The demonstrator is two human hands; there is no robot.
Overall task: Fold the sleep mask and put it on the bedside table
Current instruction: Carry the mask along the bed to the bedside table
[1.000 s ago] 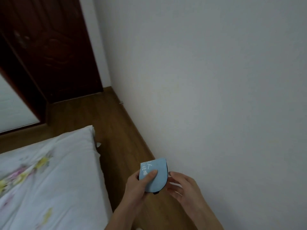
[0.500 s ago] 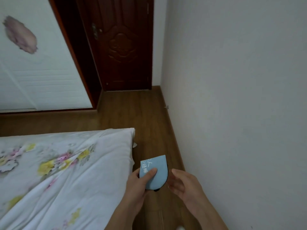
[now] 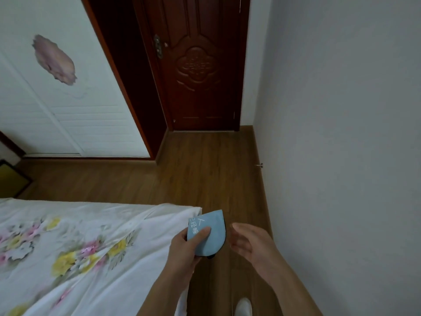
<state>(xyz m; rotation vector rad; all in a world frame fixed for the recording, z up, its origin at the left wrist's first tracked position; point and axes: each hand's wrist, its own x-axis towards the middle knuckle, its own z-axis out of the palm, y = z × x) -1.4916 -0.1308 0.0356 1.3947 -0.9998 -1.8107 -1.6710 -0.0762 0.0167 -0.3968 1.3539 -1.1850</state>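
Observation:
The sleep mask point(image 3: 210, 233) is light blue with white printed characters and a black underside, folded in half into a rounded shape. My left hand point(image 3: 185, 248) pinches it, thumb on the blue face, holding it over the gap between bed and wall. My right hand point(image 3: 248, 241) hovers just to the right of the mask with its fingers apart, a small gap away from it and holding nothing. No bedside table is in view.
A bed with a white floral sheet point(image 3: 79, 247) fills the lower left. Brown wood floor point(image 3: 205, 174) runs between the bed and the grey wall point(image 3: 341, 133) on the right. A dark wooden door point(image 3: 198, 65) stands ahead, a white sliding wardrobe point(image 3: 57, 99) at the left. A white shoe point(image 3: 243, 305) shows below.
The view has swung left, bringing the door and wardrobe into sight. My right hand has let go of the mask's edge and drawn slightly away; my left hand keeps its grip.

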